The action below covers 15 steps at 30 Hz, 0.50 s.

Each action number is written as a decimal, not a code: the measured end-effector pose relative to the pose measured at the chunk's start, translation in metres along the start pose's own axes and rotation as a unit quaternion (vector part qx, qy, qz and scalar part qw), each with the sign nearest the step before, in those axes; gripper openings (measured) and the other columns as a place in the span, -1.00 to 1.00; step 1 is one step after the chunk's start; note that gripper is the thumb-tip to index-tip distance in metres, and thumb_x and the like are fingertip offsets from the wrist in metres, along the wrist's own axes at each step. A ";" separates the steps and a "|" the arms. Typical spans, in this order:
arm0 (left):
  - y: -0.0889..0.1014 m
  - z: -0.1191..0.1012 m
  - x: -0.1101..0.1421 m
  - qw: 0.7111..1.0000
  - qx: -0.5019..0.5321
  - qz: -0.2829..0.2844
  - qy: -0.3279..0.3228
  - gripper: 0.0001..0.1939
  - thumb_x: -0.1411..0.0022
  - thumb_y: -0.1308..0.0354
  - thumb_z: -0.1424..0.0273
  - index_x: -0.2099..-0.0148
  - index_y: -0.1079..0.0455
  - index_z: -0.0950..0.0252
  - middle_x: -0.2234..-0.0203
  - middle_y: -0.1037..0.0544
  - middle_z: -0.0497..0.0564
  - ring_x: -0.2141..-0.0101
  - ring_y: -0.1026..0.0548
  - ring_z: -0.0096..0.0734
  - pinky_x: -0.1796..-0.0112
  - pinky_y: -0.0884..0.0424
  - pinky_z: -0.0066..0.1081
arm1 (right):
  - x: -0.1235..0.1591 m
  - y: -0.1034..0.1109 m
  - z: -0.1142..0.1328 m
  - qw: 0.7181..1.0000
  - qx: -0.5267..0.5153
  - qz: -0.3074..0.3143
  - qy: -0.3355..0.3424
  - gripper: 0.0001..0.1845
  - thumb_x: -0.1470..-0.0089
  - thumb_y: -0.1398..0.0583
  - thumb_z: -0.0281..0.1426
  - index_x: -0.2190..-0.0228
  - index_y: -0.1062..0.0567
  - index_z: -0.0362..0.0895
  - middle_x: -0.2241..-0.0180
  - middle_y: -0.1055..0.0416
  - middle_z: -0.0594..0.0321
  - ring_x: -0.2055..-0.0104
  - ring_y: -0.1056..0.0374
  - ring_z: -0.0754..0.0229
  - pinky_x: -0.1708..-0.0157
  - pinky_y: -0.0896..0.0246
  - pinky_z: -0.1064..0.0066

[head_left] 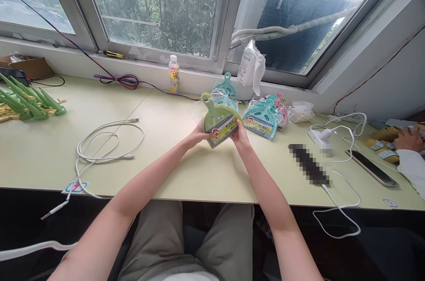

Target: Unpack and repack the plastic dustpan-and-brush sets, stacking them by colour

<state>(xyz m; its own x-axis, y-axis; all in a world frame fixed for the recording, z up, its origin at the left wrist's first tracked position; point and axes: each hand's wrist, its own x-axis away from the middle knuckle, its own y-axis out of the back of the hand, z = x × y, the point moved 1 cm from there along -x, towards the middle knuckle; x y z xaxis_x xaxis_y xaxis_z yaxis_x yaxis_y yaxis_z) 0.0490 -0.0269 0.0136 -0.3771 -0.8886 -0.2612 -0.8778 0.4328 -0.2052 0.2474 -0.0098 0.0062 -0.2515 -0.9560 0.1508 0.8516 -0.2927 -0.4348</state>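
Between my two hands is a green mini dustpan and brush set (215,119) in a clear wrapper, tilted, its handle pointing up and left. Its left edge is gripped by my left hand (196,134), and my right hand (240,135) grips the lower right side. Grey bristles and a printed label face me. Just behind stands a teal dustpan set (227,83), partly hidden by the green one. To the right lie more wrapped teal dustpan sets (262,117) and a pink one (282,110).
A drink bottle (174,75) stands by the window sill. White cable (109,139) coils lie left, near green spiky objects (29,99). On the right are a charger (320,137), a phone (372,168) and another person's hand (409,139). The table's front edge (206,201) is before me.
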 end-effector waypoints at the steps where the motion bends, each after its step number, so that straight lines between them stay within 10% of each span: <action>1: 0.000 0.000 0.000 1.000 0.004 0.003 -0.003 -0.03 0.23 -0.50 0.36 -0.26 -0.23 0.15 -0.08 -0.49 0.11 -0.16 -0.37 0.08 -0.10 -0.36 -0.06 | 0.000 0.000 0.001 1.000 0.003 0.002 0.000 -0.67 0.01 -0.29 -0.10 0.31 -0.47 -0.07 0.31 -0.59 0.23 0.20 -0.52 0.11 0.26 -0.52 0.30; 15: 0.010 -0.020 0.001 0.999 0.003 -0.041 0.027 -0.10 0.20 -0.50 0.35 -0.22 -0.27 0.20 -0.02 -0.56 0.16 -0.03 -0.50 0.00 0.09 -0.49 -0.16 | 0.028 -0.022 0.000 0.987 0.008 0.160 0.030 -0.59 0.25 -0.43 -0.53 0.28 -0.49 -0.09 0.20 -0.59 0.23 0.01 -0.50 0.08 -0.11 -0.42 0.24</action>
<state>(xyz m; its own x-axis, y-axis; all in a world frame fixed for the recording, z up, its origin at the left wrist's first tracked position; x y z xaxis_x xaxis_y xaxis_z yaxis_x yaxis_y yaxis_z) 0.0340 -0.0266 0.0301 -0.3194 -0.9278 -0.1926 -0.9048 0.3590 -0.2290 0.2212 -0.0295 0.0198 0.0045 -0.9990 -0.0447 0.8986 0.0237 -0.4381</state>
